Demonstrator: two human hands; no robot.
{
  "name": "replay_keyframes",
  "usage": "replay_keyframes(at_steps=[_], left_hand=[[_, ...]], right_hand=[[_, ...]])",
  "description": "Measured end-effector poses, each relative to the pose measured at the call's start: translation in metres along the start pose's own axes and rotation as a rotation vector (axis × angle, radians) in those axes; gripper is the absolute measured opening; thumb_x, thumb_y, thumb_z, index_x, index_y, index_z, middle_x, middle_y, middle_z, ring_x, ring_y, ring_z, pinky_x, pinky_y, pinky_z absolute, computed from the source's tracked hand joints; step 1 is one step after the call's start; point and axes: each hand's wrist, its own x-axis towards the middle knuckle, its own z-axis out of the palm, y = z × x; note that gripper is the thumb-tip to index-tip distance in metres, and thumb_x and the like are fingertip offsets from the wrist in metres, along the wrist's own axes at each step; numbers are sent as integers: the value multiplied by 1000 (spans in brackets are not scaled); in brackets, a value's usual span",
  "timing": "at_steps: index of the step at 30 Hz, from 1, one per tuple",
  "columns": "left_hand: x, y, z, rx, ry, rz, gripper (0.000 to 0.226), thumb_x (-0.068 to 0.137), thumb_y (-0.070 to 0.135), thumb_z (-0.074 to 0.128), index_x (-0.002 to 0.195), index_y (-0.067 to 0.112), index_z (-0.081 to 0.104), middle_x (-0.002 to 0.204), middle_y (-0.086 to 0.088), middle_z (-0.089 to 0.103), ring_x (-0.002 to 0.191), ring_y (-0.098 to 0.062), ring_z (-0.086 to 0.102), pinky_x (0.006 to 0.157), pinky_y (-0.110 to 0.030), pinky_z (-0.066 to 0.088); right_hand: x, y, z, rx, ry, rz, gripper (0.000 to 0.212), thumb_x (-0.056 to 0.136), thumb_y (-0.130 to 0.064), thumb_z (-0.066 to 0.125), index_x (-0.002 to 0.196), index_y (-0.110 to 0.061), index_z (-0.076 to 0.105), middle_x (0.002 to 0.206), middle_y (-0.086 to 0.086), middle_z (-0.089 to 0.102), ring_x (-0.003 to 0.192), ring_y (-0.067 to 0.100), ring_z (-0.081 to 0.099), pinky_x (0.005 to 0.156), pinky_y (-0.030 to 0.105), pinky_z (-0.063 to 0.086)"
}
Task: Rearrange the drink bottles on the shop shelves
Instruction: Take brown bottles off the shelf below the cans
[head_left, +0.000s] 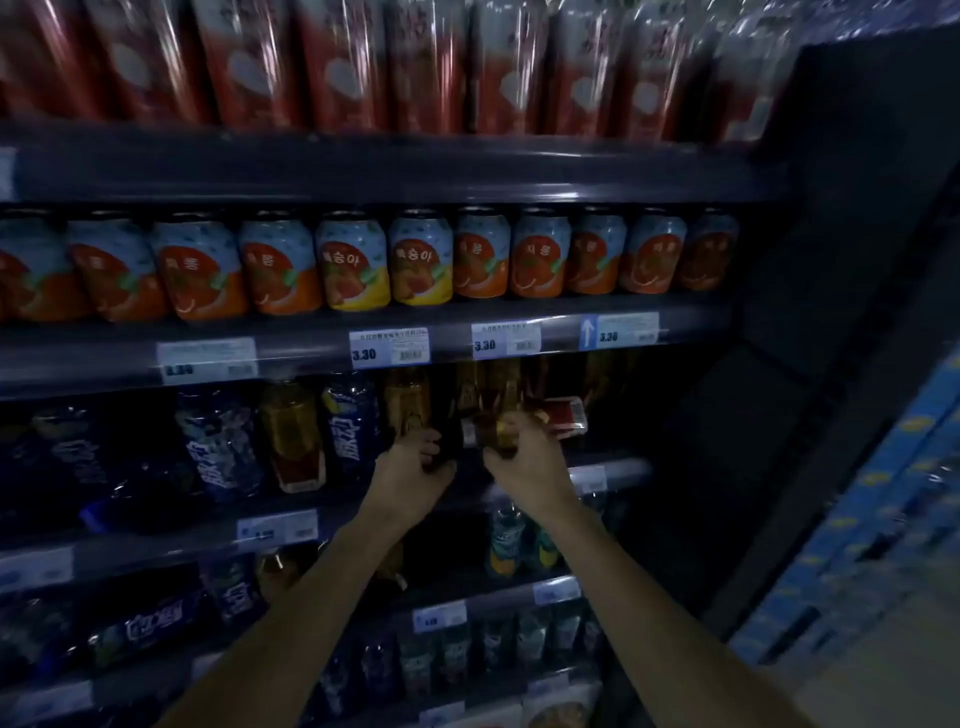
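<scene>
We see both arms reaching into a dim shop shelf. Our left hand (410, 470) grips a dark bottle (448, 441), our right hand (524, 457) another amber bottle (493, 434). Above sits a row of fruit cans (353, 262); blue bottles (348, 426) stand to the left.

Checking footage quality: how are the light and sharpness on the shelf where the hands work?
Head view: the amber bottles by the left hand and right hand sit in deep shadow; the cans above are brighter; frame edges are blurred and bowed.
</scene>
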Motion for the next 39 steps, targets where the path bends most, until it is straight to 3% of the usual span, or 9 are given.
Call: replay_keyframes(at_steps=[2,4,9,16,19,24,30,33,39], left_hand=[[5,-2,3,-11,11,-13,47,82,20,73,124,8,56,115,-6,63,102,-17,61,87,-19,44],[6,-5,6,5,13,-25,47,82,19,72,124,7,56,116,-8,63,104,-18,60,88,-19,44],[14,-13,13,28,37,-15,42,82,18,72,120,5,59,117,-7,63,106,-16,59,87,-13,40],[18,-22,21,51,-6,-41,41,85,19,69,122,5,58,123,-5,60,112,-15,56,93,-13,38],[19,-26,23,46,-24,-48,42,86,19,68,125,8,56,125,-4,59,115,-15,55,91,-10,35],[17,-32,28,52,-32,-31,45,85,21,68,127,13,54,122,-2,61,114,-15,55,91,-14,37],[13,-37,34,118,-39,27,43,86,24,67,127,17,55,116,2,64,99,-2,52,78,-5,34],[13,-37,34,138,-31,42,39,85,23,69,122,15,59,119,2,63,102,-6,56,81,-8,38],[12,-40,37,160,-10,74,35,84,21,71,117,13,62,126,2,61,111,-13,58,87,-11,38]], right_hand=[[12,2,3,-156,9,-26,41,80,-28,67,118,-19,58,112,6,62,105,29,58,85,41,51],[22,4,9,-312,26,-56,46,81,-30,65,124,-17,55,123,9,57,116,32,48,90,42,47],[43,11,26,-585,81,-99,44,83,-34,65,119,-12,54,126,12,51,124,34,38,104,48,32],[57,28,41,-763,-22,-94,68,77,-27,73,137,-18,42,150,10,35,143,32,16,112,57,16],[60,33,42,-804,-24,-111,77,75,-18,74,142,-20,36,151,7,35,145,30,16,111,58,13],[65,40,40,-836,23,-162,70,75,-12,71,139,-17,42,143,6,47,140,29,29,108,55,23],[54,54,29,-670,215,-273,60,72,-19,77,127,-11,56,131,9,59,128,32,47,104,56,34],[55,55,13,-468,371,-263,53,67,-18,81,114,-4,62,116,16,64,115,37,56,96,56,43],[52,55,-22,8,440,-203,57,71,-23,82,120,-6,58,116,10,63,107,21,59,92,32,48]])
